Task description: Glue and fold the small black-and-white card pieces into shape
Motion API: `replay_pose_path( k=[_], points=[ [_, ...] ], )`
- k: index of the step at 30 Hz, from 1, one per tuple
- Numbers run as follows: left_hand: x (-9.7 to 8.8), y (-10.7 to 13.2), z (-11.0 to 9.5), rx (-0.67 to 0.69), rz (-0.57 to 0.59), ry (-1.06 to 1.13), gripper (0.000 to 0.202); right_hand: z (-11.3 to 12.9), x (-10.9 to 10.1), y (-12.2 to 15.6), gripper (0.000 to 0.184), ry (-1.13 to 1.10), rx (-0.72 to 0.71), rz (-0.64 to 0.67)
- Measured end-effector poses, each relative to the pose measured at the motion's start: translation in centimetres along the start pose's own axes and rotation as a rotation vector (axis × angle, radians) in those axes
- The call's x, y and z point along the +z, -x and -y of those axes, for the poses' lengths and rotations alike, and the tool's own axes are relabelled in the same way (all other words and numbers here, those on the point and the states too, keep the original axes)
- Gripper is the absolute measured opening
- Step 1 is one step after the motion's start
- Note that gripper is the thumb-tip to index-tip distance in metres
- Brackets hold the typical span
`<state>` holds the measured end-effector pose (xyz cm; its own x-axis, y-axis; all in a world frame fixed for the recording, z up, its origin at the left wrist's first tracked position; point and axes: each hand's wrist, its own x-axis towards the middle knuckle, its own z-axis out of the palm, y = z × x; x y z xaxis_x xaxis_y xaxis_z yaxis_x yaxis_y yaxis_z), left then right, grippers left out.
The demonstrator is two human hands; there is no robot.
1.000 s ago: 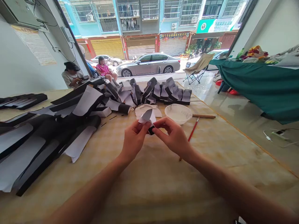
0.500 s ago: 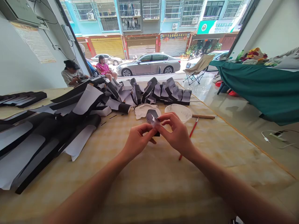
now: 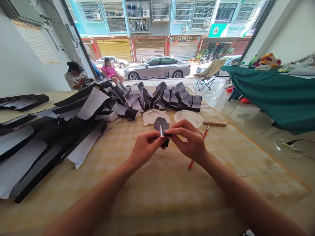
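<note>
Between my two hands is a small folded piece of black card with a pale inner side point(image 3: 162, 124), held up over the table. My left hand point(image 3: 146, 147) pinches its lower left edge between thumb and fingers. My right hand point(image 3: 188, 137) is closed with thumb and fingertips on the right edge of the same piece. A narrow white strip shows at the fold near the fingertips. Beyond lie a crumpled white cloth point(image 3: 150, 117) and a round whitish dish point(image 3: 188, 118). Behind my right hand a red pen-like stick point(image 3: 191, 164) rests on the table, partly hidden.
Long black and white card pieces point(image 3: 49, 144) are heaped at the left. Several folded black and white pieces point(image 3: 182, 93) stand in a row at the back. A wooden handle point(image 3: 214, 123) lies by the dish. A green-draped table point(image 3: 270, 98) stands right; two people sit beyond the table.
My right hand has shifted slightly right and its fingers have turned on the card's edge. More of the dark card now shows between my hands, with a narrow white strip upright.
</note>
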<state>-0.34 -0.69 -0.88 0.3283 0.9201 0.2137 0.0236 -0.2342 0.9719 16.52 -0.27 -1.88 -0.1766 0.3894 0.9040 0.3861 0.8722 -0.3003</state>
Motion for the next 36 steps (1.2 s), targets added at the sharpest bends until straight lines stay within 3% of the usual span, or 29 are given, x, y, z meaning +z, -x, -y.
replay_pose_path(
  k=[9,19,23,26,31,36],
  points=[
    [-0.3,-0.1,0.2,0.021,0.008,0.109,0.023,-0.3,-0.2,0.0,0.03,-0.013,-0.074,0.03],
    [-0.5,-0.2,0.8,-0.01,0.045,0.332,0.022,-0.7,-0.1,0.3,0.037,-0.016,-0.054,0.054],
    [-0.2,-0.2,0.4,0.001,-0.015,0.167,0.026,-0.6,-0.2,0.4,0.034,-0.023,-0.021,0.063],
    [-0.1,-0.3,0.3,0.009,-0.086,0.02,0.024,-0.3,0.0,0.3,0.024,-0.044,0.058,0.072],
    [-0.1,-0.5,0.7,0.05,-0.106,-0.123,0.025,-0.3,0.7,0.2,0.011,-0.163,0.388,0.017],
    [0.1,-0.4,1.3,0.072,-0.1,-0.148,0.024,-0.8,0.9,0.4,0.009,-0.203,0.447,0.057]
  ],
)
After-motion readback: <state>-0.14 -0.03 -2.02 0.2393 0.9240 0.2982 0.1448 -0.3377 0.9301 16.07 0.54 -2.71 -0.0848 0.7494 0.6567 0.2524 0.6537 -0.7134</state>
